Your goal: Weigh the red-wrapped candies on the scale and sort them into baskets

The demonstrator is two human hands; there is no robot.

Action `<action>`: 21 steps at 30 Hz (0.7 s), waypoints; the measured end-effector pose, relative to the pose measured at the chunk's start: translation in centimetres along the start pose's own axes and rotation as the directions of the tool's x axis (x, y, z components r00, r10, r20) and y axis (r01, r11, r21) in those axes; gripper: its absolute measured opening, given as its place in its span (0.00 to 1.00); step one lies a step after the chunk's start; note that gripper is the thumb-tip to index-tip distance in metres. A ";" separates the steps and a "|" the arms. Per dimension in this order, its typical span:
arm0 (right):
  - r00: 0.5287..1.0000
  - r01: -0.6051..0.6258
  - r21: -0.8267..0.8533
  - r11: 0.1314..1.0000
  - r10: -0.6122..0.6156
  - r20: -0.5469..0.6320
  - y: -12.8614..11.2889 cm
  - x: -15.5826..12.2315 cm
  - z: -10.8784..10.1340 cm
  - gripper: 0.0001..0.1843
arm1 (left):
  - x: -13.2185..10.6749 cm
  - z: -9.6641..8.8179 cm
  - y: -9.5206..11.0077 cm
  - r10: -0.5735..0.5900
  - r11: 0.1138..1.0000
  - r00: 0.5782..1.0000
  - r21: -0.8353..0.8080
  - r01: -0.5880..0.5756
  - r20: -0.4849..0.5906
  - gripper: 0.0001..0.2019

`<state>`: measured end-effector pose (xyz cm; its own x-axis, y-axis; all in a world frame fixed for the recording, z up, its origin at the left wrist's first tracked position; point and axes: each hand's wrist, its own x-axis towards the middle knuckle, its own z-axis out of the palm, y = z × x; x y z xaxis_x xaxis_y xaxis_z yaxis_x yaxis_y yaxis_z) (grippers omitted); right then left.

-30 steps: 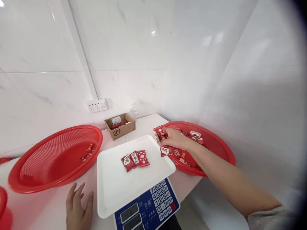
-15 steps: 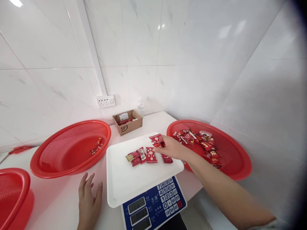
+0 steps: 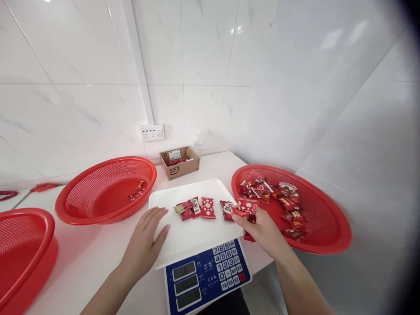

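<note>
My right hand (image 3: 264, 231) is closed on several red candy packets (image 3: 248, 204) at the right edge of the white tray (image 3: 183, 240), with another packet poking out below the fingers. A dark red packet (image 3: 226, 211) with a white label lies by its fingertips; I cannot tell if it is held. A dotted red candy packet (image 3: 208, 208) rests alone on the tray. Left of it, a small cluster of red and gold packets (image 3: 187, 209) lies bunched. My left hand (image 3: 144, 240), open and empty, hovers at the tray's left edge. The tray sits on a blue digital scale (image 3: 210, 271).
To the right stands a red basket (image 3: 323, 210) with many candy packets. Another red basket (image 3: 98, 201) at left has a few packets, and a third basket (image 3: 26, 258) is nearer. A cardboard box (image 3: 183, 169) stands by the wall under a socket (image 3: 152, 132).
My right hand has moved right from over the tray to its edge, gripping packets. My left hand has risen from the table to the tray's left edge. The view has shifted slightly.
</note>
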<state>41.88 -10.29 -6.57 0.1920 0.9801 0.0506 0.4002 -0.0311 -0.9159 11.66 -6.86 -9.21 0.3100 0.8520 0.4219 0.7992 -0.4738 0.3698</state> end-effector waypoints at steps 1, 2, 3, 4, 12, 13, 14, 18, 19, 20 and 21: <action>1.000 0.021 -0.084 0.996 -0.022 -0.011 -0.2 0.2 -0.1 0.20 | 0.9 0.1 0.5 0.031 1.000 0.995 0.002 -0.031 0.090 0.19; 0.999 0.035 -0.162 0.986 -0.039 -0.017 -0.4 0.4 -0.2 0.19 | 1.7 0.4 1.1 0.048 0.999 0.986 0.001 -0.049 0.160 0.20; 0.999 0.040 -0.228 0.973 -0.045 -0.015 -0.6 0.8 -0.2 0.18 | 2.5 0.6 1.5 0.061 0.998 0.975 -0.005 -0.061 0.212 0.20; 0.999 0.036 -0.279 0.960 -0.039 -0.006 -0.8 1.2 -0.1 0.18 | 3.2 0.9 1.9 0.071 0.997 0.966 -0.011 -0.071 0.248 0.20; 0.979 0.123 -0.273 0.954 -0.073 0.188 -1.7 2.7 1.2 0.18 | 3.7 0.9 4.1 0.227 0.974 0.939 -0.037 -0.226 0.259 0.15; 0.978 0.126 -0.253 0.959 -0.078 0.194 -1.8 2.6 1.3 0.19 | 3.3 0.7 4.4 0.254 0.967 0.932 -0.061 -0.246 0.258 0.15; 0.978 0.126 -0.234 0.964 -0.082 0.190 -1.7 2.5 1.3 0.19 | 2.9 0.5 4.7 0.277 0.961 0.923 -0.090 -0.263 0.268 0.15; 0.988 0.128 -0.158 0.979 -0.112 0.106 -0.9 2.0 0.4 0.19 | 2.3 0.4 5.4 0.366 0.930 0.872 -0.156 -0.332 0.324 0.15; 0.991 0.118 -0.141 0.983 -0.107 0.077 -0.6 1.9 0.0 0.19 | 2.4 0.6 5.4 0.380 0.925 0.869 -0.142 -0.353 0.316 0.15; 0.995 0.097 -0.130 0.987 -0.093 0.038 -0.3 1.7 -0.5 0.19 | 2.6 0.8 5.3 0.385 0.923 0.873 -0.116 -0.367 0.300 0.15; 0.997 0.073 -0.124 0.990 -0.075 -0.012 0.0 1.6 -1.0 0.19 | 2.9 1.1 5.2 0.379 0.925 0.881 -0.085 -0.371 0.284 0.16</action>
<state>43.05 -8.90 -6.11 0.1719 0.9773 0.1241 0.5215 0.0166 -0.8531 17.27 -6.59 -6.93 0.7222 0.6339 0.2767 0.5804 -0.7730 0.2560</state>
